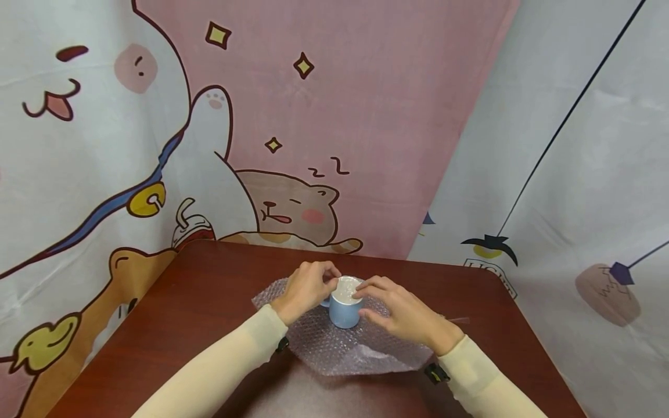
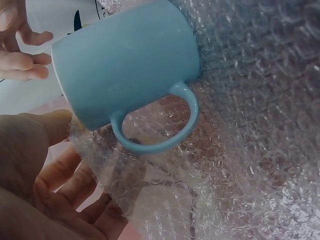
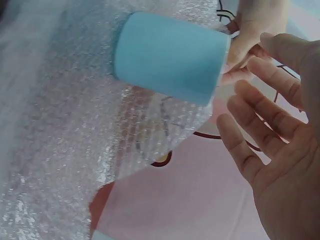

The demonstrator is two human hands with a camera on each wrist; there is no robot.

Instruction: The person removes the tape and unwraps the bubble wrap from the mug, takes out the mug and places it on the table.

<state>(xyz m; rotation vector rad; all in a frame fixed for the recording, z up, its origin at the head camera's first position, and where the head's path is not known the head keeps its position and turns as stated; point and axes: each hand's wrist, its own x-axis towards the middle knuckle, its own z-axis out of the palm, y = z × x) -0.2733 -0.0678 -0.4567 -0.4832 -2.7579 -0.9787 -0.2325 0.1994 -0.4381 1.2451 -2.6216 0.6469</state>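
A light blue mug (image 1: pixel 344 313) with a pale inside stands on a sheet of clear bubble wrap (image 1: pixel 334 351). Its handle (image 2: pixel 155 148) points toward the left hand. At the left of the rim, my left hand (image 1: pixel 308 288) pinches the edge of the wrap between thumb and fingers; some of those fingers show through the film in the left wrist view. My right hand (image 1: pixel 399 307) is on the other side of the mug, fingers loosely spread and palm facing it. In the right wrist view that hand's fingers (image 3: pixel 255 107) hold nothing and stand just off the rim.
Under the wrap is a dark red-brown table (image 1: pixel 209 302). A cartoon-printed cloth (image 1: pixel 387 128) hangs behind it and along both sides. The wrap spreads out around the mug, with one corner reaching past the right wrist.
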